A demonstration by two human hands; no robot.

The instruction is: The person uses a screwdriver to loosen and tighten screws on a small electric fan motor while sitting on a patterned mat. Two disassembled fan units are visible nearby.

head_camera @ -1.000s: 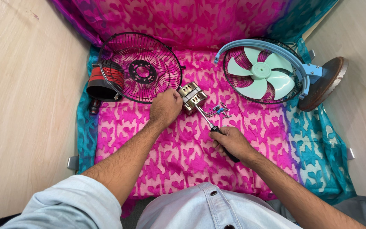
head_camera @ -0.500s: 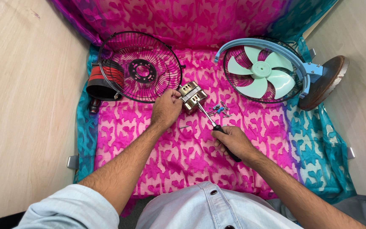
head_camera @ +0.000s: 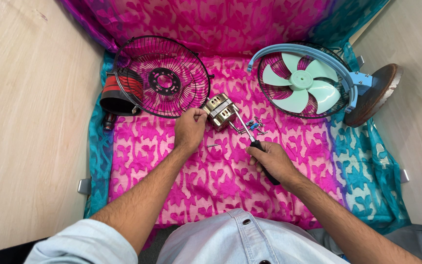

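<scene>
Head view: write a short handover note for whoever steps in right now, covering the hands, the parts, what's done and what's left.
Left hand steadies the small metal motor on the pink cloth.
Right hand grips a screwdriver, tip at the motor.
Black wire guard lies detached at upper left; the fan with green blades lies at upper right.
Done: motor out, loose screws beside it.
Left: the motor's screws, still being worked.

Pale wood-grain laminate panels (head_camera: 30,122) flank the work surface at left and right (head_camera: 416,44). Patterned pink cloth with teal borders (head_camera: 211,186) covers the surface from edge to edge and climbs the rear. Small grey metal brackets (head_camera: 84,186) sit at both side edges. Light even, soft, shadowless.
</scene>
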